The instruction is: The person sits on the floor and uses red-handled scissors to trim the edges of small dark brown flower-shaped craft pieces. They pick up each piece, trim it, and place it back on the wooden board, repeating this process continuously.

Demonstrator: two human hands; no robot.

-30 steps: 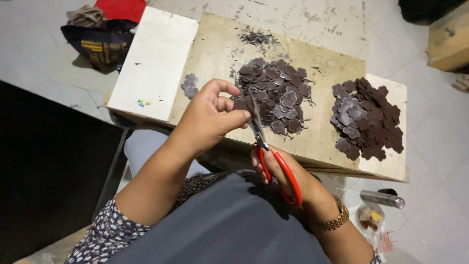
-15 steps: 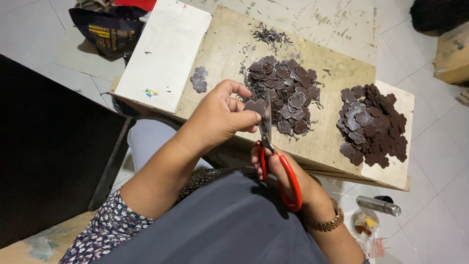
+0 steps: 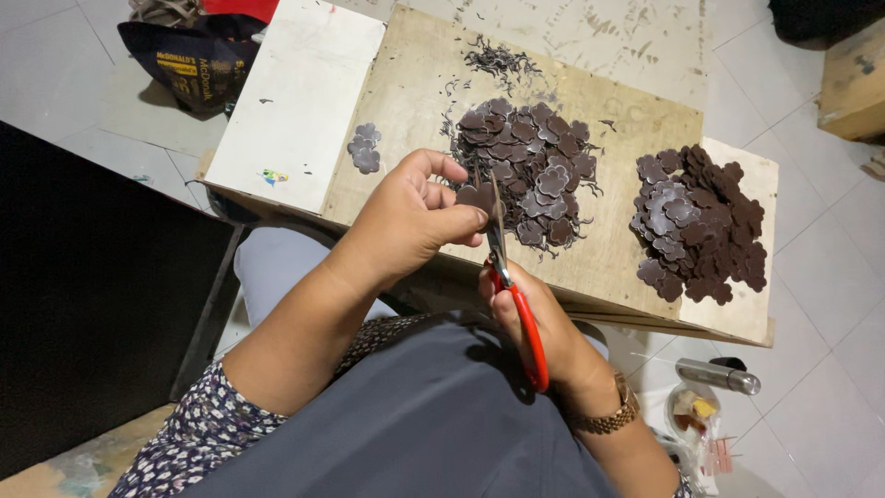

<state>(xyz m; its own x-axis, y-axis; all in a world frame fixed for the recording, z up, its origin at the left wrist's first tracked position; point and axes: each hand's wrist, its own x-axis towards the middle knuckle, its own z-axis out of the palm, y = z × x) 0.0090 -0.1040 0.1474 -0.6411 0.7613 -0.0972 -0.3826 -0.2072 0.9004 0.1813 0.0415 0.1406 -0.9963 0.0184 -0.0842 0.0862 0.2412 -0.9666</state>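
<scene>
I'm seeing the plywood board (image 3: 424, 101) bearing two heaps of dark brown flower-shaped cutouts (image 3: 530, 175). My left hand (image 3: 406, 226) is pinching one cutout piece (image 3: 478, 195), partly hidden; my right hand (image 3: 544, 332) is gripping red-handled scissors (image 3: 513, 295), blades nearly closed.

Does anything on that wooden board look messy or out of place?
Only thin dark trimmings scattered along the wooden board's far edge and around the middle pile of flower-shaped pieces. The right pile overlaps onto a lighter board. Nothing looks damaged.
</scene>
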